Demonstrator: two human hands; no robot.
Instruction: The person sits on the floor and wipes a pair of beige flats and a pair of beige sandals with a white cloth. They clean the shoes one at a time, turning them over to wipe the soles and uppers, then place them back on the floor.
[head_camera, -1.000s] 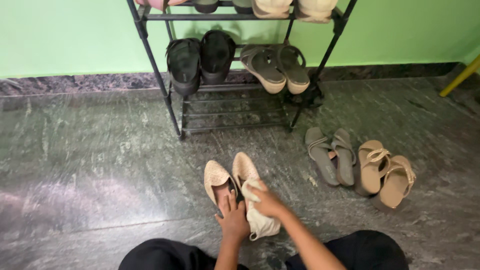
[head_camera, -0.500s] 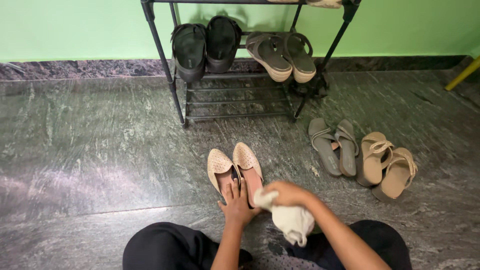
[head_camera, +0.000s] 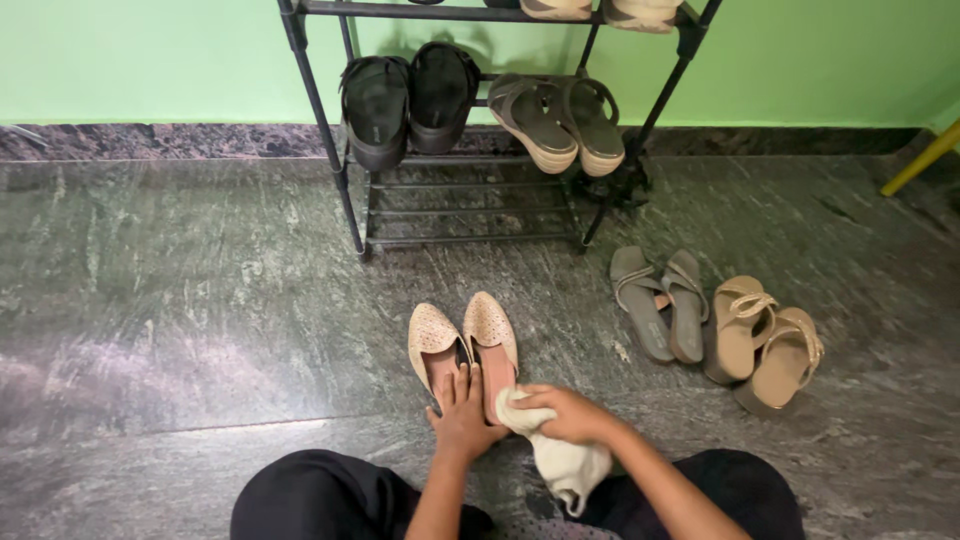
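Note:
A pair of beige pointed slip-on shoes (head_camera: 462, 340) lies side by side on the dark stone floor in front of me. My left hand (head_camera: 462, 415) rests flat on the heel end of the left shoe, fingers spread. My right hand (head_camera: 565, 412) is closed on a crumpled cream cloth (head_camera: 560, 462), pressing it against the heel opening of the right shoe. The cloth's loose end hangs down toward my lap. My knees in black trousers (head_camera: 320, 495) fill the bottom edge.
A black metal shoe rack (head_camera: 330, 160) stands against the green wall, holding black sandals (head_camera: 410, 100) and grey-tan wedges (head_camera: 560, 120). Grey sandals (head_camera: 660, 305) and tan sandals (head_camera: 765, 345) lie on the floor at right. A yellow bar (head_camera: 925, 158) shows far right.
My right hand with the cloth has come back from over my lap to the right shoe's heel. The left hand stays on the left shoe. The view has shifted slightly.

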